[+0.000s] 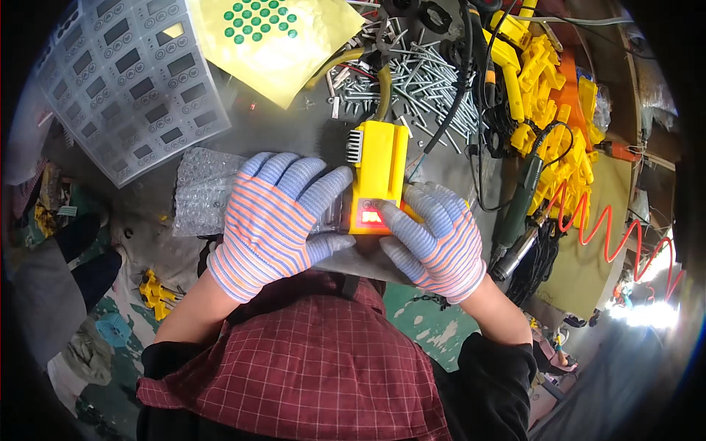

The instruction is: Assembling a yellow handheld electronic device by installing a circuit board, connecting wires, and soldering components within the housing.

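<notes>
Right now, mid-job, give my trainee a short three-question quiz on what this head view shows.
1. True or false: both hands wear striped knit gloves.
2. Which colour is the lit display on the yellow device? A) green B) red C) blue
3. What lies loose in a heap behind the device?

Key:
1. True. The left hand and the right hand are both gloved.
2. B. The display glows red, with the right hand's fingertips beside it.
3. Long metal screws, scattered on the bench past the device's yellow hose.
</notes>
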Demonstrator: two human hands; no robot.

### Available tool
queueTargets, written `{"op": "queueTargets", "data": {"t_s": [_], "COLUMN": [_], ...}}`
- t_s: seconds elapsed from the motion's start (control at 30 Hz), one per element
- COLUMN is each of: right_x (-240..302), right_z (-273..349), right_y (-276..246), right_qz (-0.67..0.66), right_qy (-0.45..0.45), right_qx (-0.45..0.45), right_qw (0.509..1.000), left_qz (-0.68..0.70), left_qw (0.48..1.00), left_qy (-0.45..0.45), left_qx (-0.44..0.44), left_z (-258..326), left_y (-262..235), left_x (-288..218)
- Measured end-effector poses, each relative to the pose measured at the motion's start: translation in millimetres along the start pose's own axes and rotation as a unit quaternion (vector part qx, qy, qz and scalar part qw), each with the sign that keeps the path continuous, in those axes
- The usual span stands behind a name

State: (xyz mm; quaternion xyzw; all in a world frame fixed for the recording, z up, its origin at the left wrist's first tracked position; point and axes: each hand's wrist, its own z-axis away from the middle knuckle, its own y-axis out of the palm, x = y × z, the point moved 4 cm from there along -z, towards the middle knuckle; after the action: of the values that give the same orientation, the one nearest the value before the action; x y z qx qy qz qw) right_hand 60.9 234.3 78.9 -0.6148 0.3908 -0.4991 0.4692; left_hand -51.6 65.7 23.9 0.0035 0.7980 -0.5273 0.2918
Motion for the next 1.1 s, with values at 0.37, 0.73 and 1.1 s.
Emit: {"op": "queueTargets", "data": {"t_s": [0.37, 0.73, 1.1], "right_x": [13, 13, 19], "right_z": [0, -7, -9], "right_y": [-3, -7, -8], "right_qz": [0.062, 0.024, 0.071], "right_qy": [0.015, 0.012, 0.008], "right_qx": [0.05, 0.077, 0.07], "right_qw": [0.997, 0.997, 0.995], "left_qz": [0.011, -0.003, 0.003], "left_qw": [1.0, 1.0, 1.0], "left_qy": [-0.005, 0.001, -0.004], "left_qx": [-0.018, -0.031, -0.018], "left_z": [7, 6, 7], "left_y": [-1, 0, 0], "left_x": [-4, -3, -4]}}
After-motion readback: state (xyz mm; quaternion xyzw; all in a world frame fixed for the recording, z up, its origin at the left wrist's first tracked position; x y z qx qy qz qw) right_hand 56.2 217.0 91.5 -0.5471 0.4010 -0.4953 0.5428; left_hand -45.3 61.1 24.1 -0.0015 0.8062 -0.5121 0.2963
